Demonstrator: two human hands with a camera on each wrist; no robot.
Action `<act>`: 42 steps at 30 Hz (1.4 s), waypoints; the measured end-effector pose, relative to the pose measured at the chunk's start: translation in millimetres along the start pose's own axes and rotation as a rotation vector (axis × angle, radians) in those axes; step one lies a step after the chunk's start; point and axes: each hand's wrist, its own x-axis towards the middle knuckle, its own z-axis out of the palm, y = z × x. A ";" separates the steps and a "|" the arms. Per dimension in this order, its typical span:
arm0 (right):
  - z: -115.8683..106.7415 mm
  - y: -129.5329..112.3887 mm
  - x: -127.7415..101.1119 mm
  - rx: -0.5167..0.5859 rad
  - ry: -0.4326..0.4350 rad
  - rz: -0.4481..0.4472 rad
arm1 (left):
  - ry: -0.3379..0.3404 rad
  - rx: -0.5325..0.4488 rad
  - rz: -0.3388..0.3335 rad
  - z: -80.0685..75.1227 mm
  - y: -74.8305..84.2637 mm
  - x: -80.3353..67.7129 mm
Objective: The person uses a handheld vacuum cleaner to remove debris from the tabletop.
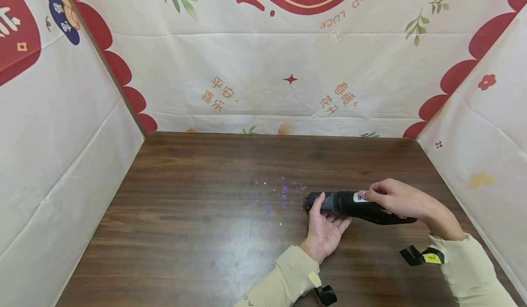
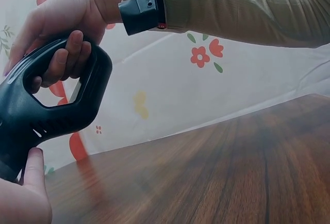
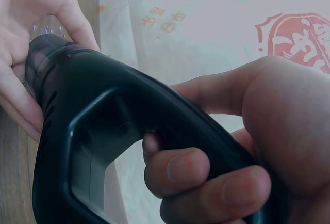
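Observation:
A black handheld vacuum cleaner [image 1: 347, 206] is held low over the wooden table, its dark translucent nozzle end pointing left. My right hand [image 1: 397, 199] grips its loop handle; in the right wrist view the fingers [image 3: 188, 167] curl through the opening. At the front, my left hand [image 1: 325, 229] holds the vacuum, thumb on one side and the other fingers beneath. Small purple and white bits [image 1: 284, 189] lie scattered on the tabletop just beyond the nozzle. The left wrist view shows the handle [image 2: 95, 87] with fingers wrapped around it.
The brown wooden table [image 1: 173, 234] spreads under both hands. White printed cloth panels [image 1: 263, 60] stand behind it and along both sides. Each sleeve carries a black strapped device, such as the one at the right wrist [image 1: 411, 255].

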 end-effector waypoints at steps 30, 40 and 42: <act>0.7 -20.8 4.7 -0.111 0.003 -0.022 | -0.028 -0.012 0.010 -4.5 -1.5 -1.6; 0.2 -40.2 10.7 -0.241 0.018 -0.051 | -0.049 -0.022 -0.007 -7.1 2.5 -3.8; 0.7 -42.1 12.3 -0.251 0.016 -0.056 | -0.048 -0.024 -0.008 -7.8 3.0 -3.7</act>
